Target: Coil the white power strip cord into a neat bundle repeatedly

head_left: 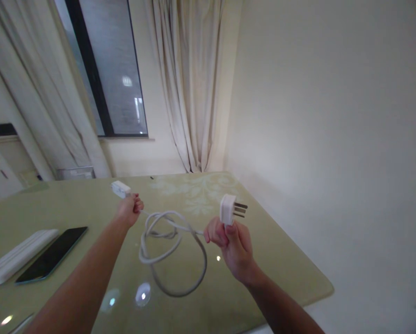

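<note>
My right hand is closed round the base of a white three-pin plug, its metal prongs pointing right. From that fist a white power cord runs left in loose, crossing loops between the two hands. My left hand is closed on the other end of the cord, just below a small white connector block that sticks out past the fingers. The loops seem to hang just above or rest on the table; I cannot tell which.
A glossy green table lies under both hands, its right edge near a wall. At the left are a long white power strip-like bar and a dark phone. Beige curtains and a dark-framed window stand behind.
</note>
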The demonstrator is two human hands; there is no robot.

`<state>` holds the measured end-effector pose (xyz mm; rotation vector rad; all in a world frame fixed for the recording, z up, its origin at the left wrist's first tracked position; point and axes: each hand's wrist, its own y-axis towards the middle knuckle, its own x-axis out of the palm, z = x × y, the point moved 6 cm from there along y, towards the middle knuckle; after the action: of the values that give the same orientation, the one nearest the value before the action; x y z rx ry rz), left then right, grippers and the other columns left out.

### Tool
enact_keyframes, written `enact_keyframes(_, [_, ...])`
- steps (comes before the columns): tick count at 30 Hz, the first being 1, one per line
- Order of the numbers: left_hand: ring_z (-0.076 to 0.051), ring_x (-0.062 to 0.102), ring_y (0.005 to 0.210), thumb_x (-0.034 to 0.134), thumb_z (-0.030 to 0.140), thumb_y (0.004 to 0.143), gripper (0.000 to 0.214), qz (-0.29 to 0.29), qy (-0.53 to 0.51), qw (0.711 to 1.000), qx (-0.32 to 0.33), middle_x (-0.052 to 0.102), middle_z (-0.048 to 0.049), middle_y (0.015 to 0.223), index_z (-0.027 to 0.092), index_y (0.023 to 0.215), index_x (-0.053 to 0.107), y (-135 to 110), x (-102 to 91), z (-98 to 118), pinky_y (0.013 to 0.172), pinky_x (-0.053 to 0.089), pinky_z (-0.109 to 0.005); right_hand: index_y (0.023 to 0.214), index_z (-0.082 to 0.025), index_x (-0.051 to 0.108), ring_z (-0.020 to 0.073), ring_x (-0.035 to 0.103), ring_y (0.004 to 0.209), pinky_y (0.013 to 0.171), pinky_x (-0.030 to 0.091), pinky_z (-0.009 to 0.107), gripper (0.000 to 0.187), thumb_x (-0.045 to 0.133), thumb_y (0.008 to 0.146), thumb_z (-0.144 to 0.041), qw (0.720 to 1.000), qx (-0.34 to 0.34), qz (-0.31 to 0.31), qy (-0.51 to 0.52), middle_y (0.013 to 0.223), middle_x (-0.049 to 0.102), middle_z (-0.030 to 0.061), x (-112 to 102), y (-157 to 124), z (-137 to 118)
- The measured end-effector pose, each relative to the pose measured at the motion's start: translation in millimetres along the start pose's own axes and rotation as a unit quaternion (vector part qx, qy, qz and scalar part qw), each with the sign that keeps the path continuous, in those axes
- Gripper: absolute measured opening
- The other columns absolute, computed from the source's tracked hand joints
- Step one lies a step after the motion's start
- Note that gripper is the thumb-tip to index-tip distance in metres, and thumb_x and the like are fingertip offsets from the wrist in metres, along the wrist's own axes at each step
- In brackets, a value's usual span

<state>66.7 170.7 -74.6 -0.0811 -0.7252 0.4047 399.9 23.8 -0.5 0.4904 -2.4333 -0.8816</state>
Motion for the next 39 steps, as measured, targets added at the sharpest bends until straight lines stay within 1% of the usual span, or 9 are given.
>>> enact_keyframes(3, [-0.014,0.066,0.075,0.066,0.036,0.104,0.025,0.000,0.083,0.996,0.033,0.069,-0.0044,0.099,0.014,0.118,0.068,-13,11.0,-9,0.065,0.058,-0.028,0.065,-0.022,0.048,0.0120,0.038,0.055,0.057,0.043,0.028,0.055,0.060,0.105,-0.057,0.998,-0.013,0.057,-0.007,0.059,0.035,-0.0054,-21,3,-8])
enact_keyframes(5, [-0.007,0.042,0.049,0.061,0.034,0.106,0.022,-0.025,0.135,0.989,0.057,0.049,0.0058,0.068,0.014,0.097,0.064,-27,21.2,-12,0.044,0.037,-0.018,0.065,-0.022,0.048,0.0106,0.034,0.050,0.051,0.039,0.025,0.056,0.065,0.101,-0.062,0.994,0.015,0.110,-0.003,0.056,0.035,-0.0071,-38,8,-4])
enact_keyframes(7, [-0.006,0.025,0.043,0.057,0.039,0.106,0.030,-0.062,0.184,0.977,0.083,0.031,0.0104,0.060,0.016,0.087,0.061,-45,32.5,-12,0.039,0.021,-0.017,0.068,-0.023,0.048,0.0089,0.027,0.045,0.044,0.033,0.023,0.057,0.070,0.095,-0.068,0.986,0.064,0.157,0.006,0.053,0.033,-0.0094,-54,14,9])
enact_keyframes(11, [-0.009,0.022,0.045,0.049,0.047,0.103,0.040,-0.129,0.276,0.944,0.127,0.026,0.0090,0.059,0.017,0.085,0.068,-84,48.2,-13,0.042,0.019,-0.020,0.071,-0.023,0.047,0.0058,0.018,0.043,0.039,0.017,0.019,0.060,0.078,0.085,-0.072,0.958,0.120,0.260,0.026,0.051,0.031,-0.0128,-79,27,39])
enact_keyframes(17, [-0.018,0.051,0.060,0.038,0.056,0.105,0.056,-0.251,0.563,0.717,0.327,0.053,-0.0001,0.062,0.020,0.070,0.062,-141,51.3,-21,0.059,0.038,-0.030,0.071,-0.024,0.037,0.0064,0.015,0.040,0.038,0.014,0.018,0.054,0.054,0.105,-0.063,0.890,0.200,0.404,0.076,0.047,0.025,-0.0142,-102,48,85])
enact_keyframes(25, [-0.018,0.063,0.069,0.041,0.050,0.110,0.049,-0.354,0.654,0.588,0.316,0.065,-0.0026,0.073,0.021,0.079,0.065,-158,24.4,-58,0.069,0.043,-0.029,0.072,-0.024,0.038,0.0057,0.016,0.038,0.037,0.014,0.017,0.053,0.057,0.103,-0.062,0.895,0.259,0.350,0.100,0.046,0.025,-0.0143,-75,82,123])
enact_keyframes(28, [-0.020,0.066,0.079,0.044,0.052,0.110,0.046,-0.329,0.673,0.595,0.293,0.070,-0.0043,0.083,0.022,0.087,0.070,-151,23.6,-64,0.075,0.045,-0.031,0.071,-0.024,0.040,0.0058,0.017,0.040,0.037,0.015,0.017,0.052,0.061,0.102,-0.061,0.903,0.274,0.310,0.115,0.048,0.027,-0.0134,-56,91,126])
enact_keyframes(33, [-0.017,0.055,0.061,0.063,0.060,0.095,0.038,-0.211,0.627,0.708,0.246,0.056,0.0038,0.069,0.022,0.102,0.065,-128,11.6,-60,0.060,0.041,-0.028,0.070,-0.023,0.043,0.0058,0.018,0.042,0.038,0.014,0.017,0.053,0.070,0.097,-0.061,0.919,0.288,0.234,0.132,0.050,0.029,-0.0129,-39,96,124])
enact_keyframes(39, [-0.016,0.054,0.064,0.061,0.054,0.095,0.040,-0.302,0.623,0.704,0.157,0.069,-0.0030,0.085,0.020,0.112,0.074,-128,11.0,-68,0.060,0.042,-0.028,0.071,-0.023,0.044,0.0058,0.018,0.042,0.038,0.014,0.018,0.053,0.067,0.099,-0.060,0.914,0.304,0.231,0.139,0.049,0.030,-0.0129,-39,98,127])
